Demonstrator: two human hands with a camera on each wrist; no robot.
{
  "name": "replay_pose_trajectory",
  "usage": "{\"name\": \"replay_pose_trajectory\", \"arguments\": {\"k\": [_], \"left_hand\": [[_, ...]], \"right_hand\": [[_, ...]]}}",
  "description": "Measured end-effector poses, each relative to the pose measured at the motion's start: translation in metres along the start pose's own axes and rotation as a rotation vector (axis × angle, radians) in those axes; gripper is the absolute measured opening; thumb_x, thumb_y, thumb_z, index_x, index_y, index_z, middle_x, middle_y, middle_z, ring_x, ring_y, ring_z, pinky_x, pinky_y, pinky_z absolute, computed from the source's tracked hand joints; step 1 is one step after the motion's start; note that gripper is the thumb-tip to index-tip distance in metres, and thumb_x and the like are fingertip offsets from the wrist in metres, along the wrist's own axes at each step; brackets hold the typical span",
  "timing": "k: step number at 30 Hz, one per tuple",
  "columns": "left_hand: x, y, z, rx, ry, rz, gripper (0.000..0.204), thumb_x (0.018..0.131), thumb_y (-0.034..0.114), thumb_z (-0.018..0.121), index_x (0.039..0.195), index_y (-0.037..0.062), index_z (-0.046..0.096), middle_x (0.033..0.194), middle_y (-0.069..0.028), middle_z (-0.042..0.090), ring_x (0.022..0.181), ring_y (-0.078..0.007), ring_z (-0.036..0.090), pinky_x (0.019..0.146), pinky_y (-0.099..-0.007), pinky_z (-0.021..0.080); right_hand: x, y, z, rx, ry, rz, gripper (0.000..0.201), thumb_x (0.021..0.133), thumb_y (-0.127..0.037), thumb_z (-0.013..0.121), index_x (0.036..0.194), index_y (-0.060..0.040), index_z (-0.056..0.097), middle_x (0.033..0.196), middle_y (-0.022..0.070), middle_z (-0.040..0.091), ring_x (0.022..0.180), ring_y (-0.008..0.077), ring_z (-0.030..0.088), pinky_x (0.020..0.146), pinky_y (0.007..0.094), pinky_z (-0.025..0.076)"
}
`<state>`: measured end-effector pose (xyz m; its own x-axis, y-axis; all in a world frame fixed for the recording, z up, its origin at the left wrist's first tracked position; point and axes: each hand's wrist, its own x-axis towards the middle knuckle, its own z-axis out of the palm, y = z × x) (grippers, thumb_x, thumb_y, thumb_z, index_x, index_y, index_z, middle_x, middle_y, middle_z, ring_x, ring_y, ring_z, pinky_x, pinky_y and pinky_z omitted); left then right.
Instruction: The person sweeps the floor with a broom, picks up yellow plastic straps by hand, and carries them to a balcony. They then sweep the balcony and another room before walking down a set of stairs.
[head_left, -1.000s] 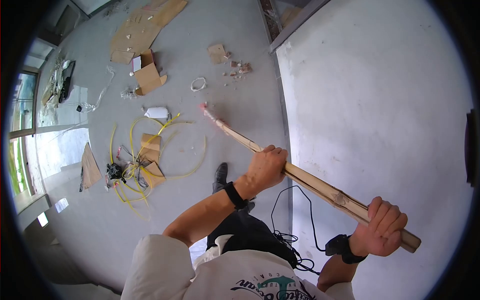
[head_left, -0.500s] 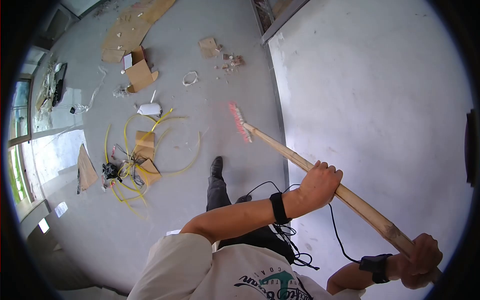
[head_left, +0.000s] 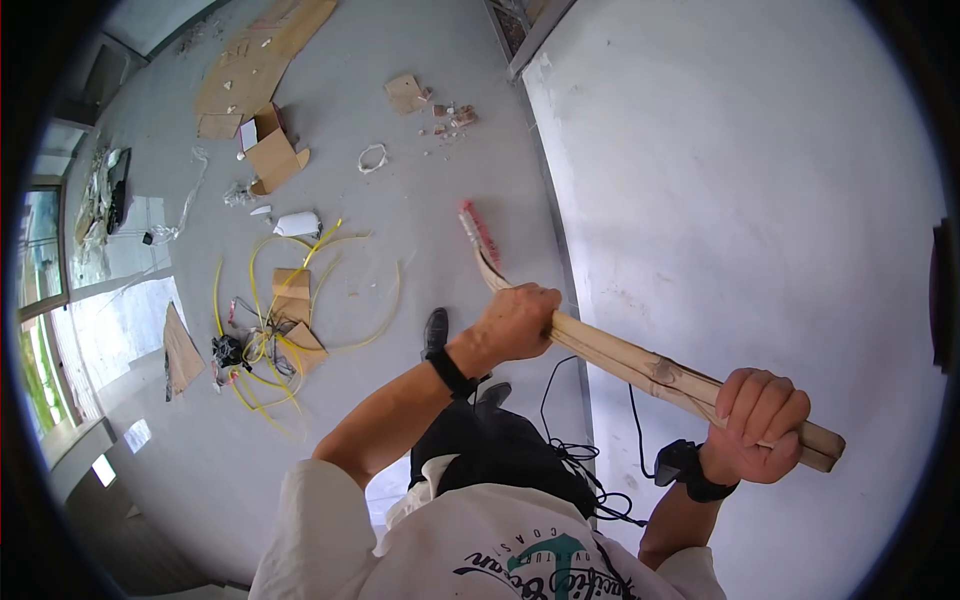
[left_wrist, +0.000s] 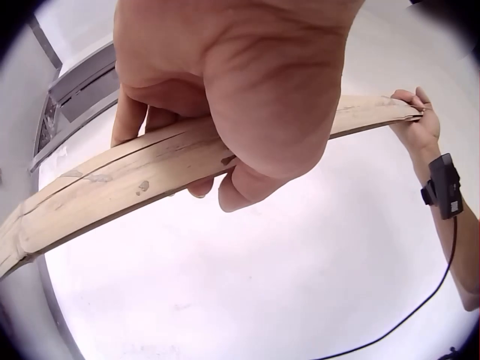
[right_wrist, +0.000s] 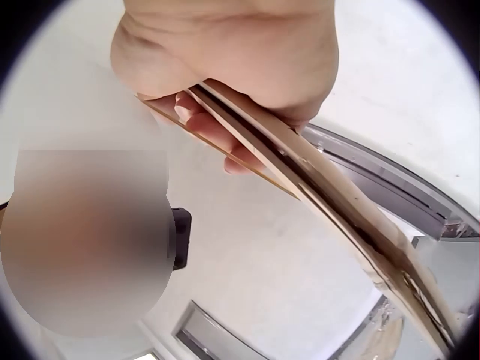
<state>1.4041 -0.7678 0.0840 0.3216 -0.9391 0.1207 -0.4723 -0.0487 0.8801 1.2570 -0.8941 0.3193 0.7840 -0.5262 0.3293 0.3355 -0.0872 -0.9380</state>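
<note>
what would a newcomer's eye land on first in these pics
Probably the long wooden pole slanting across the head view, gripped by the left hand partway along and the right hand near its blunt end. Next, the red-and-white bristles at its far end. Then the tangled yellow strips on the grey floor, toward the left.

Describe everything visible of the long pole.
The pole looks like pale wood or bamboo, cracked lengthwise, with a knot and blunt end. The left hand grips it nearer the red-and-white bristled head; the right hand grips near the blunt end. It slants in front of the white wall. Whether the bristles touch the floor is unclear.
</note>
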Motion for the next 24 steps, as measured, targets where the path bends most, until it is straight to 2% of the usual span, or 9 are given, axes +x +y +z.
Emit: {"name": "replay_pose_trajectory", "arguments": {"k": [4,6,8,10,13,16,19,22,24], "left_hand": [[-0.027,0.017,-0.006,0.128,-0.026,-0.076,0.018,0.065,0.006,0.067,0.074,0.0059,0.051,0.067,-0.0094,0.056,0.070,-0.0306,0.058,0.060,-0.0408,0.048],[-0.029,0.023,0.009,0.150,-0.003,-0.063,0.018,0.067,0.006,0.067,0.072,0.0058,0.050,0.066,-0.0088,0.055,0.068,-0.0306,0.057,0.059,-0.0407,0.047],[-0.031,0.034,0.015,0.266,-0.004,-0.015,0.019,0.069,0.007,0.068,0.071,0.0056,0.049,0.065,-0.0089,0.053,0.067,-0.0305,0.056,0.058,-0.0407,0.046],[-0.036,0.059,0.025,0.282,-0.013,-0.029,0.020,0.071,0.009,0.068,0.070,0.0053,0.049,0.064,-0.0091,0.051,0.066,-0.0307,0.055,0.058,-0.0406,0.046],[-0.030,0.108,0.039,0.312,-0.031,-0.003,0.020,0.071,0.009,0.069,0.070,0.0048,0.049,0.065,-0.0097,0.052,0.066,-0.0308,0.055,0.058,-0.0403,0.046],[-0.012,0.149,0.067,0.265,0.057,0.045,0.018,0.072,0.007,0.067,0.071,0.0047,0.049,0.067,-0.0105,0.053,0.066,-0.0314,0.056,0.058,-0.0404,0.046],[0.005,0.173,0.099,0.121,0.093,0.133,0.016,0.073,0.005,0.066,0.071,0.0039,0.050,0.067,-0.0115,0.056,0.065,-0.0332,0.057,0.058,-0.0400,0.046],[0.020,0.171,0.132,-0.013,0.063,0.180,0.016,0.075,0.005,0.065,0.070,0.0032,0.050,0.064,-0.0113,0.057,0.062,-0.0322,0.058,0.057,-0.0386,0.047],[0.029,0.160,0.152,-0.157,-0.110,0.015,0.014,0.079,0.010,0.066,0.074,0.0019,0.055,0.066,-0.0121,0.061,0.063,-0.0275,0.062,0.059,-0.0357,0.049]], "right_hand": [[-0.022,-0.006,0.003,0.153,0.057,-0.030,0.030,0.088,-0.021,0.055,0.063,-0.0114,0.040,0.048,0.0006,0.045,0.039,0.0129,0.041,0.052,0.0328,0.046],[-0.037,-0.011,0.003,0.089,-0.036,-0.074,0.028,0.087,-0.019,0.053,0.063,-0.0114,0.040,0.048,0.0006,0.045,0.039,0.0137,0.041,0.053,0.0337,0.046],[-0.061,-0.011,-0.022,0.157,0.132,-0.054,0.032,0.089,-0.026,0.057,0.065,-0.0124,0.042,0.049,-0.0005,0.044,0.041,0.0133,0.042,0.053,0.0317,0.044],[-0.078,-0.031,-0.044,0.249,0.080,-0.081,0.032,0.089,-0.027,0.059,0.065,-0.0122,0.043,0.055,-0.0003,0.046,0.047,0.0123,0.045,0.053,0.0297,0.046],[-0.093,-0.072,-0.065,0.243,0.074,-0.213,0.031,0.085,-0.027,0.063,0.063,-0.0119,0.047,0.080,0.0012,0.049,0.065,0.0124,0.052,0.057,0.0303,0.052],[-0.088,-0.124,-0.077,0.121,0.065,-0.286,0.031,0.079,-0.027,0.070,0.061,-0.0137,0.048,0.083,0.0001,0.048,0.070,0.0117,0.052,0.063,0.0266,0.051],[-0.085,-0.161,-0.093,0.043,-0.344,-0.101,0.029,0.075,-0.029,0.072,0.069,-0.0159,0.047,0.077,-0.0038,0.046,0.065,0.0091,0.048,0.060,0.0223,0.045],[-0.081,-0.152,-0.082,-0.027,-0.362,-0.154,0.023,0.081,-0.025,0.062,0.077,-0.0117,0.043,0.075,0.0001,0.043,0.063,0.0109,0.043,0.060,0.0241,0.039],[-0.081,-0.128,-0.073,-0.073,-0.316,-0.137,0.020,0.085,-0.022,0.055,0.081,-0.0088,0.041,0.074,0.0027,0.041,0.063,0.0121,0.039,0.060,0.0254,0.035]]}}
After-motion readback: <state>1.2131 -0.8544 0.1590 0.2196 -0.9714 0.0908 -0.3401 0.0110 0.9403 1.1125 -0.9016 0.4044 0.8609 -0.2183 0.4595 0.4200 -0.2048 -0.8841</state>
